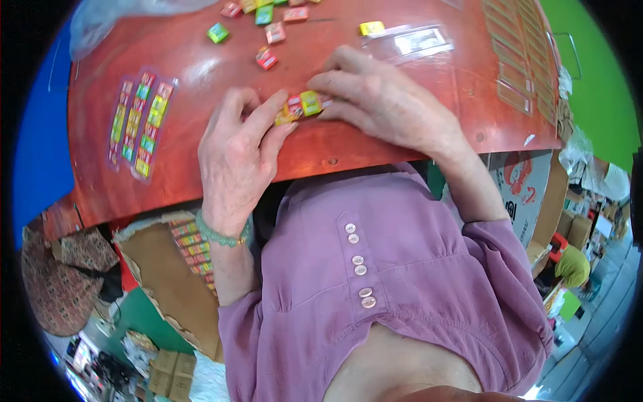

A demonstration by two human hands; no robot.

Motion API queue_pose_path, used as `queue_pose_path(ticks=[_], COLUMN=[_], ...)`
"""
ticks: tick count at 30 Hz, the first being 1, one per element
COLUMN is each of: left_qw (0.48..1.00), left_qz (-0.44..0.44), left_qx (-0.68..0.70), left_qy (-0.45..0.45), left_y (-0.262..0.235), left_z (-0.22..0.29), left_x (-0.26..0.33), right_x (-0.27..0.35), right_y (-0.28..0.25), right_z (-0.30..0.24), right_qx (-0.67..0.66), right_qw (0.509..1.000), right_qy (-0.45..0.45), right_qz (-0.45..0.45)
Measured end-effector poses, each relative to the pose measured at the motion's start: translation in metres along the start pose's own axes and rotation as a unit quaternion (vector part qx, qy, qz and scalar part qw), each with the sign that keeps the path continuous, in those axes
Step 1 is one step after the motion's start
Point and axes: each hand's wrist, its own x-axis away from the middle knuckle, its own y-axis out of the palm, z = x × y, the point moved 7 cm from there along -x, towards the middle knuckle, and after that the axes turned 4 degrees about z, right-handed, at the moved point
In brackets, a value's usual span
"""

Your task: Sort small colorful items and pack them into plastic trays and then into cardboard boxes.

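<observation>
A short row of small square wrapped sweets (301,105), yellow and red, is held end to end between my two hands near the table's front edge. My left hand (236,144), with a green bead bracelet (224,236) on its wrist, pinches the row's left end. At the other end, the thumb and fingers of my right hand (378,100) close on the row, partly hiding its last piece. A loose red sweet (266,58) lies just beyond my hands. Farther off are several more loose sweets (274,32) in red, green and yellow.
Filled transparent plastic trays (157,124) lie at the left of the reddish table (321,151). A transparent tray (415,43) sits beyond my right hand, beside a yellow sweet (372,28). More transparent trays (516,53) are at far right. An open cardboard box (157,268) with filled trays stands below left.
</observation>
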Motion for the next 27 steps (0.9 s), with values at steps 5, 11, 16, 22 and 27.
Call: queue_pose_path(ticks=[5,11,16,22,27], left_qw=[1.0,0.999,0.999,0.997,0.999], left_qz=[0.01,-0.004,0.02,0.054,0.039], left_qx=[-0.023,-0.031,-0.004,0.019,-0.002], left_qy=[0.009,-0.004,0.032,0.048,0.015], left_y=[0.004,0.015,0.038,0.075,0.1], left_z=[0.002,0.021,0.058,0.081,0.078], left_x=[0.005,0.004,-0.033,-0.085,-0.092], right_x=[0.006,0.028,0.046,0.035,0.029], right_y=[0.011,-0.005,-0.055,-0.106,-0.107], right_z=[-0.006,-0.003,0.02,0.073,0.095], right_qx=[0.035,0.02,0.064,0.112,0.121], right_qw=[0.999,0.998,0.993,0.99,0.993], right_qy=[-0.017,-0.011,0.015,0.026,0.007], right_qz=[0.018,0.054,0.098,0.082,0.013])
